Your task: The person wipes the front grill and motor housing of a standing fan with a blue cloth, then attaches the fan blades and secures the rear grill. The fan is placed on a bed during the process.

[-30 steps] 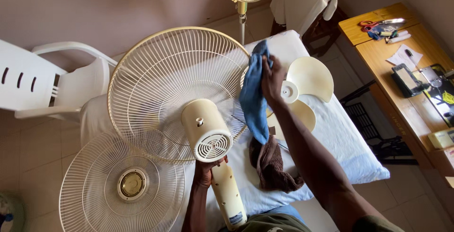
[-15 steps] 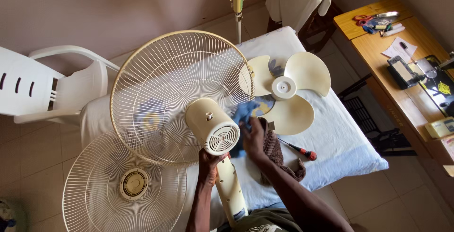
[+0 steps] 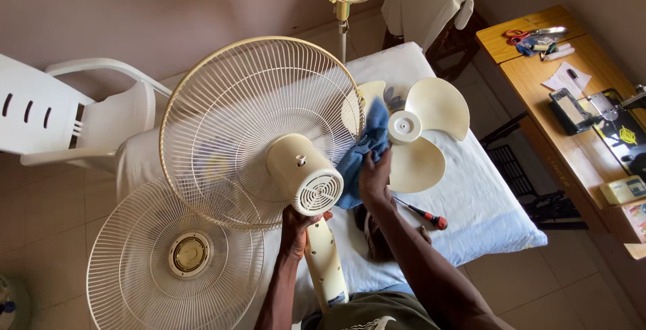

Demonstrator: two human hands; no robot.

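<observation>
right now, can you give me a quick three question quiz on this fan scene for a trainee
1. True or false: the right hand presses a blue cloth against the rear guard.
2. What does the left hand grip? A) the fan blade B) the fan neck under the motor housing C) the screwdriver
3. Fill in: the loose fan blade lies on the white ____.

Key
1. True.
2. B: it holds the fan neck just below the motor housing; the screwdriver lies untouched.
3. Cushion.
</observation>
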